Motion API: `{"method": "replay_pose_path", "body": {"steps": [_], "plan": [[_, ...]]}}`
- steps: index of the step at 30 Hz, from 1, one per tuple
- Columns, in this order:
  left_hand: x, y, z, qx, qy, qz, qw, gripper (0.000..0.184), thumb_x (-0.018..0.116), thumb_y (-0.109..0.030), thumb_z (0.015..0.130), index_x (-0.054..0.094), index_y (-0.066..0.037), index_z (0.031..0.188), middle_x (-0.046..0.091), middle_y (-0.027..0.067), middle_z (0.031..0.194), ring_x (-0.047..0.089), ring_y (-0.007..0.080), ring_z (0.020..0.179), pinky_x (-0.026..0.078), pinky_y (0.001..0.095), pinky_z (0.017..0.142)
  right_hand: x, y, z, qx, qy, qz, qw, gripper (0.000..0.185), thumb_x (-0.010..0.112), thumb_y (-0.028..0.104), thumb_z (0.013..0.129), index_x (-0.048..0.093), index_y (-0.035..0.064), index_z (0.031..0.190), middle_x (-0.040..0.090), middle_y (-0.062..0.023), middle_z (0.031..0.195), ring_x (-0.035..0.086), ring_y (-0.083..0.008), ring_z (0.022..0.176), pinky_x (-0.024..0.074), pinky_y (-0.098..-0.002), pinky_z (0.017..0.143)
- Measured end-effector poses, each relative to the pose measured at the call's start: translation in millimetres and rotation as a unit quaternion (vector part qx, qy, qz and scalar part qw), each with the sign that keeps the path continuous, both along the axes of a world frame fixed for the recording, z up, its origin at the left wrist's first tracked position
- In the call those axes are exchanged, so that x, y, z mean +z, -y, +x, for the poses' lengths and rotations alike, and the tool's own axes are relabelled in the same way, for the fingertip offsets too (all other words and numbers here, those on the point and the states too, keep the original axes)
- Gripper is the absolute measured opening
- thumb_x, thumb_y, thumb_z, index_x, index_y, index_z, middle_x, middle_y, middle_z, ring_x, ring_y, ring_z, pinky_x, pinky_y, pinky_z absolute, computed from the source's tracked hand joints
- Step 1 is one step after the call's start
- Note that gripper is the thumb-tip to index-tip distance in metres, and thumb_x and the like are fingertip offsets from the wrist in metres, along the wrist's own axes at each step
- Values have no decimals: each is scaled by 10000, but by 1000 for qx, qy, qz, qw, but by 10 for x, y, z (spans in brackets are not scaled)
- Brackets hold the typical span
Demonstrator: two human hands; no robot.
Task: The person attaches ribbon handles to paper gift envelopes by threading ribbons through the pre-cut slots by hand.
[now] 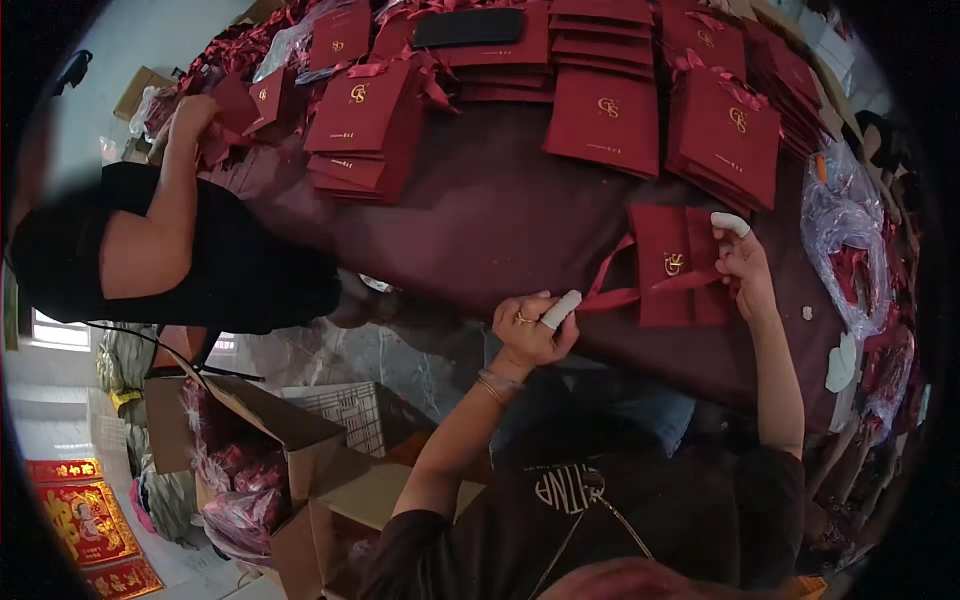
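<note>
A small dark-red paper bag [660, 240] with a gold logo lies on the cloth-covered table in front of me. Its red ribbon [612, 299] stretches across the bag's front between my hands. At the bag's left, my left hand [532, 328] is closed on the ribbon, with a white cover on one finger and a ring on another. My right hand [745, 262] pinches the ribbon at the bag's right edge. Its index finger, also wearing a white cover, points toward the bag's upper right corner.
Stacks of red bags [600, 120] line the far side, with a black phone [468, 28] on one. A clear plastic bag [848, 240] hangs at the right. Another person [190, 230] handles red bags at the left. Open cardboard boxes [300, 430] stand below left.
</note>
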State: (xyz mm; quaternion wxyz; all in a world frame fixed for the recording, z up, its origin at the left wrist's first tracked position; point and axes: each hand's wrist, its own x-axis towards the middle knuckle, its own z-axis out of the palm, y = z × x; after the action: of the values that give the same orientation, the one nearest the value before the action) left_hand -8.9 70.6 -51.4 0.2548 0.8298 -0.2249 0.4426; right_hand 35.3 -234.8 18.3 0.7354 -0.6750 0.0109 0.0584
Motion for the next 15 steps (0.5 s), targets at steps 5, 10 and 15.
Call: {"method": "replay_pose_path", "body": {"steps": [5, 10, 15], "plan": [[-1, 16, 13, 0, 9, -6, 1000, 226, 600, -186, 732, 686, -170, 940, 537, -16, 763, 500, 166, 651, 368, 298, 594, 8, 20, -26, -8, 17, 16, 1000, 467, 493, -32, 682, 515, 63, 1138, 465, 15, 984, 420, -44, 655, 385, -186, 570], [10, -24, 69, 1, 13, 9, 1000, 240, 593, -194, 751, 675, -201, 976, 519, -28, 737, 521, 162, 669, 381, 296, 603, 39, -13, 23, -11, 0, 9, 1000, 475, 482, -42, 675, 518, 72, 1135, 463, 12, 982, 405, -47, 635, 380, -194, 563], [41, 19, 11, 0, 5, -8, 1000, 219, 575, -205, 784, 676, -183, 978, 504, -25, 718, 506, 167, 649, 364, 310, 599, 32, 1, -10, -12, -8, 9, 1000, 483, 490, -45, 675, 514, 76, 1142, 462, 13, 985, 399, -46, 633, 376, -181, 555]]}}
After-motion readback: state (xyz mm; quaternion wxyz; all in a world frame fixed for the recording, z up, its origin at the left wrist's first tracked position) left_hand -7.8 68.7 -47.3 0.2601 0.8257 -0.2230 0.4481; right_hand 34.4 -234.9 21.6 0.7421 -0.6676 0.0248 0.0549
